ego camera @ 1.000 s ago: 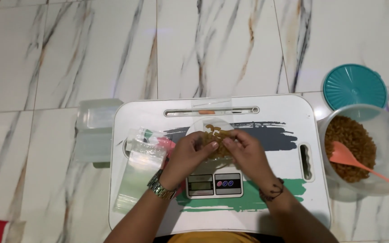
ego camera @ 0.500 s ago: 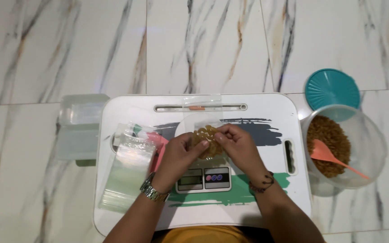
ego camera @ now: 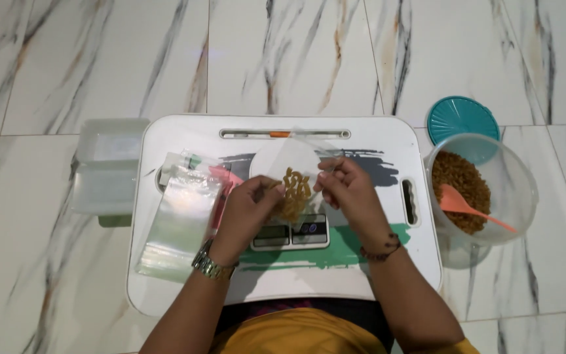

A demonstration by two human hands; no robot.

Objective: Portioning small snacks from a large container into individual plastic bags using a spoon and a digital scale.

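Two hands meet at the centre of the frame over a small digital kitchen scale (ego camera: 289,234) that stands on a white lap tray (ego camera: 388,275). Left hand (ego camera: 247,210) and right hand (ego camera: 348,190) each pinch one side of a small clear plastic bag (ego camera: 296,167); fingers of both are closed on the film, holding it upright just above the scale. Brown raisin-like dried fruit (ego camera: 295,193) sits in the bottom of the bag. Stack of empty clear bags (ego camera: 178,223) lies on the left part of the tray, just beside the left wrist. Round clear container (ego camera: 519,190) at the right edge of the frame holds more of the same fruit, with an orange spoon (ego camera: 470,206) resting in it; teal lid (ego camera: 463,118) lies behind it on the marble floor (ego camera: 47,59).

Step in hand, as judged: a portioned bag is held at its mouth, between filling and closing. Next move likely calls for keeping the mouth level so nothing spills, then aligning both edges before pressing.
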